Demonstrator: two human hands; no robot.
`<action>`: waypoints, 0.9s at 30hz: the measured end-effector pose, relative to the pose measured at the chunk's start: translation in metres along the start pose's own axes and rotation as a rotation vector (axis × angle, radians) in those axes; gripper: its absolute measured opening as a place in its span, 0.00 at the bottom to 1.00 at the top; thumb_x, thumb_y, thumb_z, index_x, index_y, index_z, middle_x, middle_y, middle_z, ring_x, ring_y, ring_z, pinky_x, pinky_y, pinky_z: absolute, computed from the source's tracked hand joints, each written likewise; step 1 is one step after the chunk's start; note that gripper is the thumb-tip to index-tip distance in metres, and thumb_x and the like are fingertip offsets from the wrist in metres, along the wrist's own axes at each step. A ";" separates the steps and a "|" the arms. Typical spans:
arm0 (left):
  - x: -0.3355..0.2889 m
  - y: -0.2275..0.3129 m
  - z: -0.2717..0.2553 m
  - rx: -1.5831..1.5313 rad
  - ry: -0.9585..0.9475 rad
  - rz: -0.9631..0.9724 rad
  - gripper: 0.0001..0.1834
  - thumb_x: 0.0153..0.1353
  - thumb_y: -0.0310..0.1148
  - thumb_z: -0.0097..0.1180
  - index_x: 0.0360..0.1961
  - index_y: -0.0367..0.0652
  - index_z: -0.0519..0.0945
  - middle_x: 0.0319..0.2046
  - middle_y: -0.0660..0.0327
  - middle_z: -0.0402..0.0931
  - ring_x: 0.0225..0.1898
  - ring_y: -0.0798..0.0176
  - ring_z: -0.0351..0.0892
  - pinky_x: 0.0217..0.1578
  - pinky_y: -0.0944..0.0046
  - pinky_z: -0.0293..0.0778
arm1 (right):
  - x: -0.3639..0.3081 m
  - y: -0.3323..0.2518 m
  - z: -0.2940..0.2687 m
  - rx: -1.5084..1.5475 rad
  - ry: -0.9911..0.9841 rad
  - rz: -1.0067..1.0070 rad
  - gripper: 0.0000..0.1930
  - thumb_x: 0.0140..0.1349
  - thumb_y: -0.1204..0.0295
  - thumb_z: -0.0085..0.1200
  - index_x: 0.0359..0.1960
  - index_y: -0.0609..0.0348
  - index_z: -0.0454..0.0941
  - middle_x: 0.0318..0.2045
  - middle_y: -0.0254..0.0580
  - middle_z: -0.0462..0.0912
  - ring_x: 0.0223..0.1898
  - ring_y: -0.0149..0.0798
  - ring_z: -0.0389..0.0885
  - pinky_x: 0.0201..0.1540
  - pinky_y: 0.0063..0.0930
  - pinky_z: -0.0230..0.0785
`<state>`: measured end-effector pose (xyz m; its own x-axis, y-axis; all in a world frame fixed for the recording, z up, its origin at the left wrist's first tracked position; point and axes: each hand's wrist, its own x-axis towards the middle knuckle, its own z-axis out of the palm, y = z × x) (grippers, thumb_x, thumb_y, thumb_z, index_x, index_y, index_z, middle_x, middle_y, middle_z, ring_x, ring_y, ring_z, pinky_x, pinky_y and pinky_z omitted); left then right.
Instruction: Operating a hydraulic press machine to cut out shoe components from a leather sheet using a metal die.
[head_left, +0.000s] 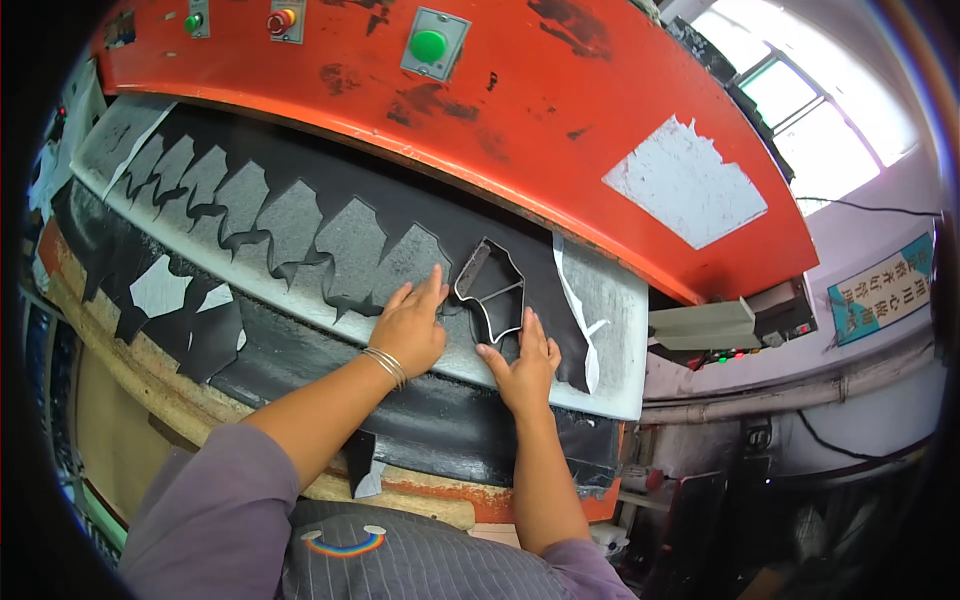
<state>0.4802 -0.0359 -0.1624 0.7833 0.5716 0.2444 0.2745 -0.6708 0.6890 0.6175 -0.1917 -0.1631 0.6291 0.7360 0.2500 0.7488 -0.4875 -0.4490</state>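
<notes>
A cutting die (519, 300), a thin metal outline with a crossbar, stands on a black sheet (545, 290) laid over a pale board. My right hand (525, 372) is beside its near right edge, thumb and fingers spread, fingertips against or very close to the rim. Just left of the die, my left hand (412, 325) rests at the sheet's cut edge, fingers stretched out and nothing visible in them. A row of angular gaps runs leftward through the sheet, baring the grey board (350, 240), with narrow black strips curling between them.
A red press beam (540, 150) with a green button (428, 46) and a red knob (281, 21) spans the far side. Black offcuts (212, 345) lie at the near left ledge. A white torn edge (575, 300) borders the sheet's right end.
</notes>
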 end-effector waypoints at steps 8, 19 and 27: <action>0.010 0.006 -0.006 0.050 -0.068 -0.025 0.43 0.52 0.28 0.46 0.67 0.25 0.44 0.59 0.56 0.70 0.66 0.58 0.60 0.68 0.55 0.48 | 0.014 -0.005 -0.006 -0.031 0.033 -0.023 0.44 0.48 0.48 0.64 0.61 0.65 0.64 0.58 0.60 0.70 0.63 0.50 0.64 0.65 0.49 0.43; -0.004 -0.029 -0.040 -0.330 0.122 -0.120 0.43 0.51 0.27 0.51 0.68 0.34 0.48 0.61 0.48 0.65 0.66 0.53 0.59 0.66 0.57 0.53 | -0.010 -0.024 -0.009 -0.038 0.049 -0.030 0.46 0.48 0.49 0.64 0.64 0.63 0.59 0.61 0.57 0.66 0.66 0.52 0.59 0.65 0.49 0.44; 0.019 -0.181 -0.273 -0.149 0.915 -0.412 0.40 0.55 0.32 0.51 0.68 0.34 0.53 0.64 0.42 0.60 0.66 0.49 0.60 0.63 0.62 0.57 | 0.002 -0.143 -0.037 0.182 0.078 -0.232 0.31 0.50 0.62 0.67 0.54 0.64 0.71 0.49 0.53 0.75 0.52 0.50 0.71 0.55 0.41 0.64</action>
<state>0.2928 0.2251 -0.0960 -0.1021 0.9296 0.3541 0.3056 -0.3094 0.9005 0.5195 -0.1385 -0.0669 0.4651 0.7761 0.4258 0.8292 -0.2134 -0.5166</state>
